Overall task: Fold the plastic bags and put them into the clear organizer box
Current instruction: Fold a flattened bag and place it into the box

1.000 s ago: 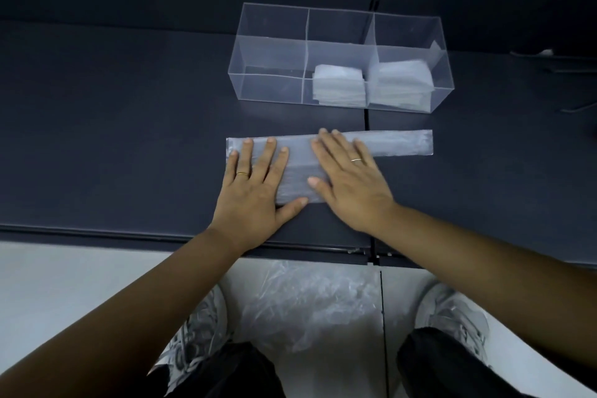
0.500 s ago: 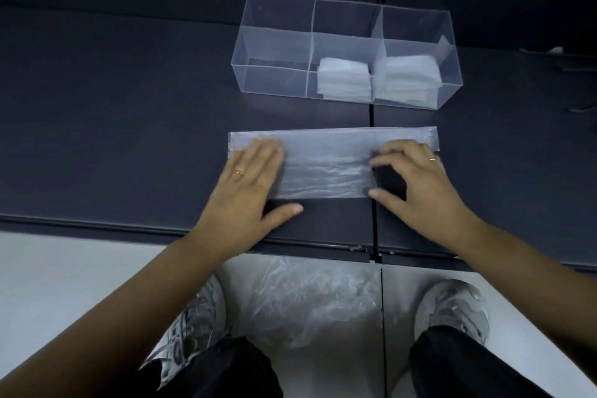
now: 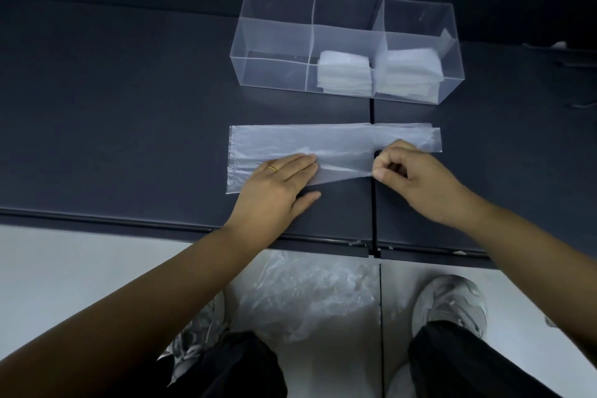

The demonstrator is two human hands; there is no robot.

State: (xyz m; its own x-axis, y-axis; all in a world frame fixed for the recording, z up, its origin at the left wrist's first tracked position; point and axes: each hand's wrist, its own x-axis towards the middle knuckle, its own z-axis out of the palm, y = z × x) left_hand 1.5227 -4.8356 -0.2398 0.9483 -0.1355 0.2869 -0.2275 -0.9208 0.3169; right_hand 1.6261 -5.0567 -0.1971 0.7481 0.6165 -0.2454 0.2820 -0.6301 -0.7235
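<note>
A clear plastic bag (image 3: 300, 145) lies flattened into a long strip on the dark table (image 3: 129, 113). My left hand (image 3: 277, 184) rests flat on its near left part, fingers straight. My right hand (image 3: 410, 174) has curled fingers and pinches the bag's near edge at the middle right, lifting it slightly. Behind the bag stands the clear organizer box (image 3: 274, 42) with three compartments. Stacks of folded bags (image 3: 344, 73) fill the middle one and the right one (image 3: 408, 71); the left one holds nothing.
A heap of crumpled clear bags (image 3: 310, 294) lies on the pale floor between my shoes, below the table's front edge (image 3: 129, 223). A seam (image 3: 374, 203) splits the table under my right hand. Small dark items lie at the far right.
My right hand slid right along the bag, then curled and pinched its near edge, raising it. My left hand stayed flat on the left part.
</note>
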